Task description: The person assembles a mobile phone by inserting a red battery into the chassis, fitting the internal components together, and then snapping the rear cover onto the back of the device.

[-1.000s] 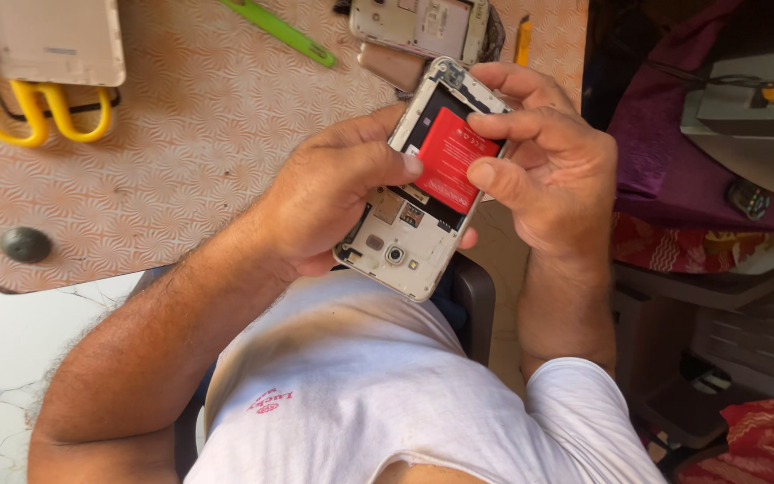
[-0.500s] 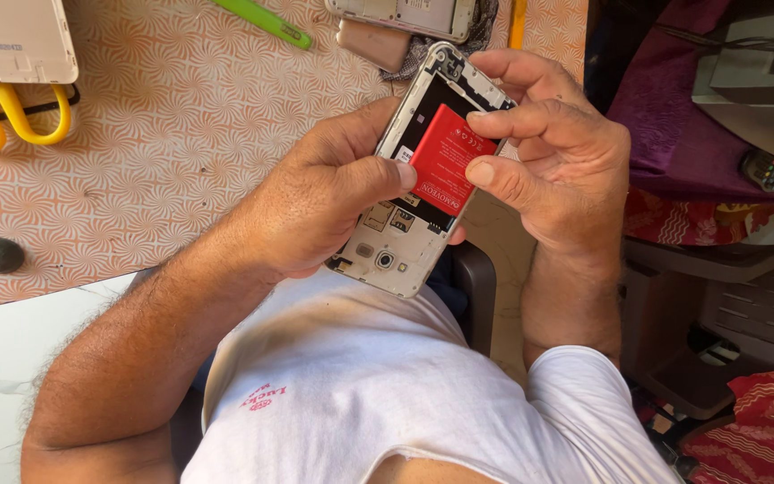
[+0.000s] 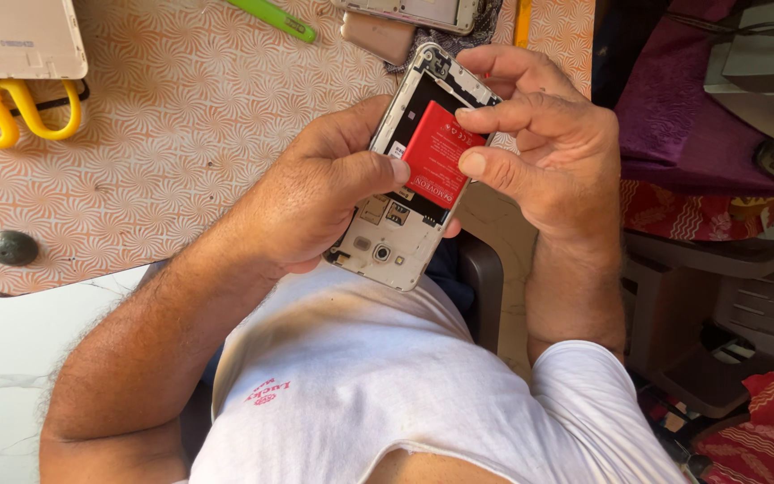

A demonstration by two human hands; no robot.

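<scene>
Gripping opened phone point(image 3: 402, 235), left hand point(image 3: 315, 193) fingers wrapped, right hand point(image 3: 544, 148) fingers pinching red battery point(image 3: 441, 152)

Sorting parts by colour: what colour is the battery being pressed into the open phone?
Red, with pale print; the battery shows best in the head view.

left hand point(image 3: 315, 202) grips an open-backed phone point(image 3: 409, 179); right hand point(image 3: 544, 148) pinches its red battery point(image 3: 441, 152), near the table's point(image 3: 181, 134) edge.

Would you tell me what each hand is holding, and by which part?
The left hand grips the opened phone around its middle; the right hand pinches the red battery by its edge.
</scene>
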